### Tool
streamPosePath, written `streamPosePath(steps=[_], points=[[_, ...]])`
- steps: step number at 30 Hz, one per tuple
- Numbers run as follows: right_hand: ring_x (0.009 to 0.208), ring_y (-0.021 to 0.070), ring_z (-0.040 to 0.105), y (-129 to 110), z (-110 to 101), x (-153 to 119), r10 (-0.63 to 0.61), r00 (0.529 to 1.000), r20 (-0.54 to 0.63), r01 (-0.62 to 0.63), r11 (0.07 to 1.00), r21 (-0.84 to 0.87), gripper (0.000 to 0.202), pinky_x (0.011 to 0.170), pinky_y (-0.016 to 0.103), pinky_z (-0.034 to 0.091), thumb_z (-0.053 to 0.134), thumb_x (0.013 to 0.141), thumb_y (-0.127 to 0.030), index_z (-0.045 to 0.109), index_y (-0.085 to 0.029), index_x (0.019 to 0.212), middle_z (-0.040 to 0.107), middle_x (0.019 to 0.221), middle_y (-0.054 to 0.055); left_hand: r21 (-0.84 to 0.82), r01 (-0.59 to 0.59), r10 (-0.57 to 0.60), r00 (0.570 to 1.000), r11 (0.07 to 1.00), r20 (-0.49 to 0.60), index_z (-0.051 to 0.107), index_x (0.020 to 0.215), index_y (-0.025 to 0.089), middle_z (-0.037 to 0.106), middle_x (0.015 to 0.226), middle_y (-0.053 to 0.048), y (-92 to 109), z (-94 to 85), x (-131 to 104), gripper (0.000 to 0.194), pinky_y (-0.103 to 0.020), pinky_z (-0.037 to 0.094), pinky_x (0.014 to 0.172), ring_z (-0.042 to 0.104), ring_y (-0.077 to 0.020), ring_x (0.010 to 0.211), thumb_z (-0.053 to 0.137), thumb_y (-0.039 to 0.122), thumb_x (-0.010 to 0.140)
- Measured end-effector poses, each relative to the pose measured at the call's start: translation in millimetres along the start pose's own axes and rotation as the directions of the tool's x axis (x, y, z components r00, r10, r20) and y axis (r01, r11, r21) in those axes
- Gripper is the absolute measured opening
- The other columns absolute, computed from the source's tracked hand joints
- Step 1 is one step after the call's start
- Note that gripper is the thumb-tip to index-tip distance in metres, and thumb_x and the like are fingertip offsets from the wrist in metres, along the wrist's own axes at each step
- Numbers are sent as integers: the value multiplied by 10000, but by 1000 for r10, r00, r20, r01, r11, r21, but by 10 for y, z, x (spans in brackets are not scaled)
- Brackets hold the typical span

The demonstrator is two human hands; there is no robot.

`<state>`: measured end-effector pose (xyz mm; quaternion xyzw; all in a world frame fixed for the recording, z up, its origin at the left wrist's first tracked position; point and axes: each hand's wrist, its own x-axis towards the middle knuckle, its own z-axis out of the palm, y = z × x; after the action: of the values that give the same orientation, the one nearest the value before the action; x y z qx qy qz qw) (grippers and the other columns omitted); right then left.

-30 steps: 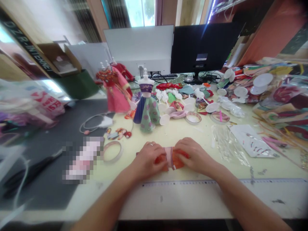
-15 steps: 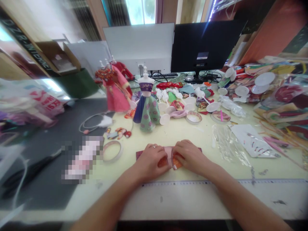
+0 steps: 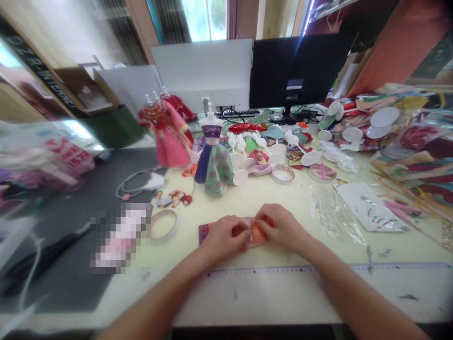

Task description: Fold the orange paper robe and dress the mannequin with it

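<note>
A small piece of orange, pink and maroon fabric [image 3: 259, 233] lies near the front of the pale table, partly covered by both hands. My left hand [image 3: 229, 236] rests over its left part, thumb and fingertips pinched on the fabric by its middle. My right hand [image 3: 278, 225] pinches the fabric's right part with thumb and forefinger. The fingertips of the two hands are close together. Just in front of them lies a long ruler [image 3: 255, 271]. Behind stands a small dress form [image 3: 212, 156] in a purple top and a blue and green skirt.
A tape roll [image 3: 164, 225] and a white cable [image 3: 136, 187] are on the left. Red and pink dressed forms [image 3: 168, 137] stand behind. Clear plastic [image 3: 334, 212] and a white card [image 3: 368, 208] lie right, near piled fabrics [image 3: 417, 137]. Two monitors [image 3: 300, 71] stand at the back.
The fabric's middle has shifted and the pink gap between the hands has narrowed. My right fingers have changed from lying over the fabric to a pinch. The view has moved slightly.
</note>
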<state>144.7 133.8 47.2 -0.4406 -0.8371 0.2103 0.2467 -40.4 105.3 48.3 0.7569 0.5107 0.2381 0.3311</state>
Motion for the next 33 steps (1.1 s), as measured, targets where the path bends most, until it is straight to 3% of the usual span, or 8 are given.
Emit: streamPosePath(steps=[4, 8, 15, 20, 25, 29, 33], points=[[734, 140, 516, 11, 4, 4, 7, 999, -54, -5, 999, 50, 121, 709, 272, 373, 477, 728, -89, 546, -188, 717, 585, 725, -17, -206, 150, -127, 984, 967, 123, 563, 621, 152, 490, 584, 32, -17, 21, 68, 148, -214, 309, 532, 429, -98, 579, 483, 225, 722], [726, 145, 513, 17, 14, 12, 7, 995, -104, -1, 999, 52, 112, 709, 281, 374, 476, 740, -99, 537, -189, 716, 580, 718, -12, -324, 225, -169, 967, 919, 191, 523, 592, 145, 400, 541, 47, -9, 11, 98, 174, -214, 248, 490, 343, -80, 525, 466, 247, 722], [729, 162, 499, 11, 28, 36, -36, 977, -209, 37, 999, -2, 109, 706, 304, 387, 460, 771, -102, 518, -189, 738, 556, 725, 9, -503, 285, -204, 956, 816, 211, 575, 647, 128, 475, 583, 27, 27, -25, 158, 179, -217, 288, 534, 391, -82, 545, 520, 282, 721], [794, 179, 498, 13, 61, 22, -130, 932, -339, 137, 991, -2, 120, 745, 324, 395, 444, 799, -92, 517, -186, 816, 553, 795, 38, -636, 281, -225, 959, 719, 170, 578, 691, 118, 526, 637, 13, -1, -12, 169, 209, -214, 318, 576, 426, -81, 579, 579, 324, 717], [749, 170, 495, -88, 22, 19, -181, 953, -244, 193, 981, 29, 143, 719, 325, 395, 438, 813, -85, 520, -190, 762, 546, 748, 26, -692, 273, -237, 960, 668, 151, 568, 700, 122, 518, 632, 23, -71, -7, 126, 242, -208, 315, 572, 424, -78, 581, 610, 360, 708], [771, 178, 490, -178, 5, 27, -255, 951, -175, 261, 965, 11, 128, 730, 343, 404, 454, 811, -97, 542, -189, 824, 552, 779, 35, -731, 268, -221, 962, 628, 162, 591, 718, 113, 550, 653, 10, -79, -10, 119, 276, -213, 329, 589, 443, -84, 594, 633, 385, 689], [782, 180, 498, -166, 96, 16, -261, 943, -208, 278, 959, 55, 146, 725, 348, 421, 435, 826, -103, 543, -197, 859, 555, 796, 40, -742, 246, -196, 968, 624, 157, 600, 705, 115, 552, 639, 15, -91, -13, 122, 272, -209, 326, 587, 449, -86, 593, 641, 383, 683]])
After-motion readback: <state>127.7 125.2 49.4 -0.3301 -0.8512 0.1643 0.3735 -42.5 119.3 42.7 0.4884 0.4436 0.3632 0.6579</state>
